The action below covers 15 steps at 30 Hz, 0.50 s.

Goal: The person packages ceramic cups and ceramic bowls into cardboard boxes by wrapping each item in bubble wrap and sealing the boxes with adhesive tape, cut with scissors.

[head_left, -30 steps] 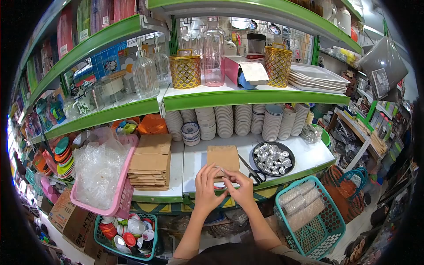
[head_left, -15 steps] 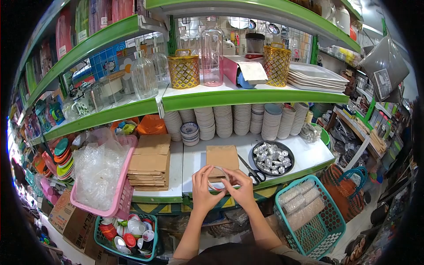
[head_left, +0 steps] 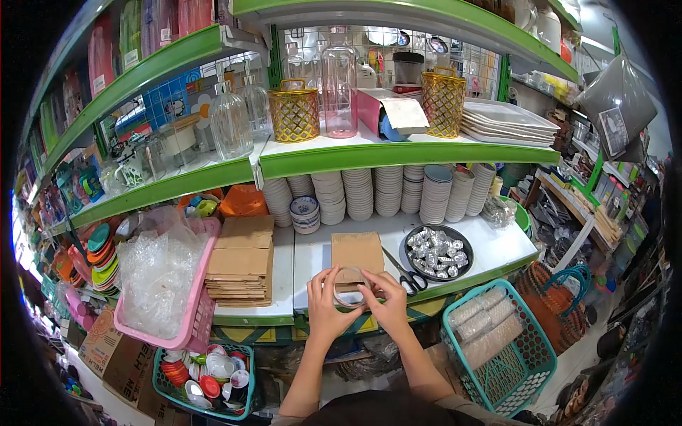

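A roll of tape is held upright at the shelf's front edge, its ring opening facing me. My left hand grips its left side, and my right hand grips its right side. Behind the roll, a flat brown cardboard piece lies on the white shelf, its lower part partly covered by the roll and fingers. Black-handled scissors lie just right of the cardboard. A dark round tray beside them holds several silver wrapped items.
Left is a stack of brown cardboard and a pink basket with bubble wrap. Teal baskets stand below on both sides. Stacked bowls line the shelf's back, beneath a green shelf edge.
The tape roll has turned slightly between my fingers, so its ring opening shows rounder. Both hands keep their hold in nearly the same place.
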{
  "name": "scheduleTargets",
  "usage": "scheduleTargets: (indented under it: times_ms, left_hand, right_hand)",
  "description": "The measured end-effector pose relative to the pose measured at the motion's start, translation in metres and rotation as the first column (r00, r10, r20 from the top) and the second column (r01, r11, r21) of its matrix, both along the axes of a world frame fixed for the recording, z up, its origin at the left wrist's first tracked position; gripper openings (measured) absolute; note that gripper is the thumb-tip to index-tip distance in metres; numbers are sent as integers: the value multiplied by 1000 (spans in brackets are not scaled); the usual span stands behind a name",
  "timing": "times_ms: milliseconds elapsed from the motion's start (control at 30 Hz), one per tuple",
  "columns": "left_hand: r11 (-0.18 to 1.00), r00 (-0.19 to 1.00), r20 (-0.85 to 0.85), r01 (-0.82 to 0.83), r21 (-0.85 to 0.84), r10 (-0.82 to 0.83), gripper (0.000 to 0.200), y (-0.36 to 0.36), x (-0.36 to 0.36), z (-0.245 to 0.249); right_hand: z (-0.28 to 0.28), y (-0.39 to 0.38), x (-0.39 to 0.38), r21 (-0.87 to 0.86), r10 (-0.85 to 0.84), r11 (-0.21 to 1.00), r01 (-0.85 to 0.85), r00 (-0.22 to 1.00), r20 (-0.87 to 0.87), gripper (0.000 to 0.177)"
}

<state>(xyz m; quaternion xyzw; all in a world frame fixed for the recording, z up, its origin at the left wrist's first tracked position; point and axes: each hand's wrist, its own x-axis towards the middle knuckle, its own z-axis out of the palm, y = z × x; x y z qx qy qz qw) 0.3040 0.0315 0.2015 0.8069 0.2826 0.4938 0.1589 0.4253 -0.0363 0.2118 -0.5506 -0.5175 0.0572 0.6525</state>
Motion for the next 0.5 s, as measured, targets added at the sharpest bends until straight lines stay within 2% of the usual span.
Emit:
scheduleTargets:
  times_ms: [100, 200, 333, 433, 500]
  left_hand:
    - [1000, 1000, 0, 11, -16, -11, 92, 0, -1, 0]
    - [999, 1000, 0, 6, -52, -6, 93, -1, -1, -1]
    - [994, 1000, -26, 12, -105, -15, 94, -2, -2, -2]
    - [994, 999, -36, 4, -107, -8, 94, -3, -3, 0]
    - [995, 1000, -27, -14, -97, 11, 94, 0, -2, -4]
  right_hand:
    - [-3, 2, 0, 26, 22, 999, -19, 995, -97, 33]
    - [3, -2, 0, 4, 29, 1000, -29, 1000, -7, 32]
    - [-7, 1, 1, -13, 28, 1000, -28, 999, -17, 33]
    - [-7, 2, -2, 37, 18, 999, -15, 998, -63, 33]
    - [1, -1, -4, -1, 38, 999, -38, 998, -53, 32]
